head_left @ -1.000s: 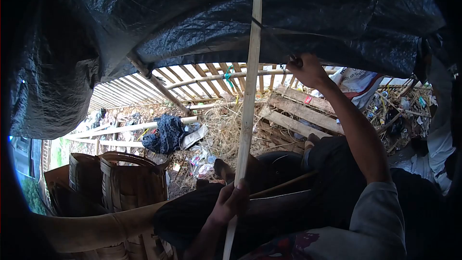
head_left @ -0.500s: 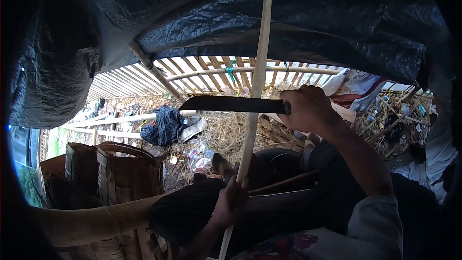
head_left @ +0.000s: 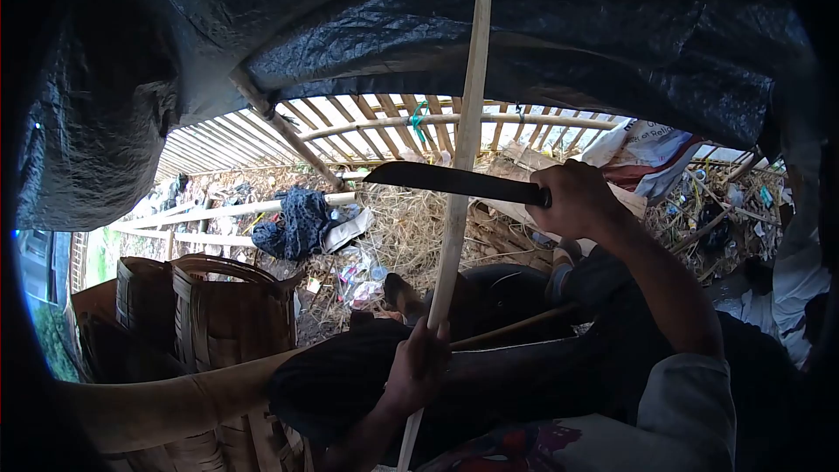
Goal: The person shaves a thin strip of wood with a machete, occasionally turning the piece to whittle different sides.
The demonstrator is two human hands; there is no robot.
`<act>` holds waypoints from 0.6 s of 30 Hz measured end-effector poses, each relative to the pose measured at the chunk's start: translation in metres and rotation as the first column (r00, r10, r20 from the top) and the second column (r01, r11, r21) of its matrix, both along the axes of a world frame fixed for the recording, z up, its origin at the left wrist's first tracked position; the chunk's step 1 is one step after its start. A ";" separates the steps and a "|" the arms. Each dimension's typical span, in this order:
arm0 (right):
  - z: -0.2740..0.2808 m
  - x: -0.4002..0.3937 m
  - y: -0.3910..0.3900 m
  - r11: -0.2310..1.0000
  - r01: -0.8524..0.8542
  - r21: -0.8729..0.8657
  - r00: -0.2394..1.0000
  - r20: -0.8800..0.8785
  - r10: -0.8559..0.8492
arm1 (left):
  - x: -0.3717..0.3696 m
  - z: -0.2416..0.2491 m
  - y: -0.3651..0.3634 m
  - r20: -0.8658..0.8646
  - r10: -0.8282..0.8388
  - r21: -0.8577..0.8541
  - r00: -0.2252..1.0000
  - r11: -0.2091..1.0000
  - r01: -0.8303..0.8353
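Note:
A long pale bamboo strip [head_left: 470, 114] runs upright through the view, from the top edge down to my lap. Low on it, my left hand [head_left: 419, 360] is closed around the strip. In my right hand [head_left: 577, 199] I grip a dark machete [head_left: 450, 181], its handle hidden in the fist. The blade points left, tip tilted slightly up, and crosses the strip at about mid-height in this view. Dark cloth covers my legs below both hands.
Woven bamboo baskets [head_left: 232, 310] stand at the left behind a thick bamboo pole [head_left: 175, 406]. Black plastic sheeting [head_left: 367, 44] hangs overhead. A slatted bamboo fence [head_left: 350, 127], a patterned dark cloth [head_left: 301, 225], a printed sack [head_left: 642, 157] and littered straw lie ahead.
My right hand with the machete has shifted a little to the right, and the blade's tip has tilted upward. My left hand keeps its place on the strip.

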State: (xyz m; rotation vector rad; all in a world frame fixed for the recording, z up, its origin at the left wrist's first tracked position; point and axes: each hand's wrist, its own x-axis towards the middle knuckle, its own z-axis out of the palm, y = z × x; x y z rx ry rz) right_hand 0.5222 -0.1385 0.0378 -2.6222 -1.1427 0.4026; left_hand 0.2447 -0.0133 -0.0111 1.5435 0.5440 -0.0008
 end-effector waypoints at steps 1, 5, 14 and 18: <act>0.000 0.001 -0.002 1.000 0.003 -0.003 1.000 -0.002 -0.003 | 0.000 0.002 -0.001 -0.002 -0.003 -0.003 1.000 1.000 0.003; -0.006 0.013 -0.009 0.994 0.095 0.060 0.995 0.016 -0.096 | 0.000 0.005 -0.004 -0.046 0.009 0.072 0.999 0.997 -0.006; -0.007 0.012 -0.017 0.997 -0.008 0.081 1.000 0.006 0.007 | -0.001 -0.001 -0.001 -0.024 0.019 0.023 1.000 1.000 -0.018; -0.012 0.010 -0.017 0.998 -0.032 0.056 0.999 -0.005 0.032 | 0.001 0.003 -0.002 -0.045 0.017 0.031 0.999 0.999 -0.015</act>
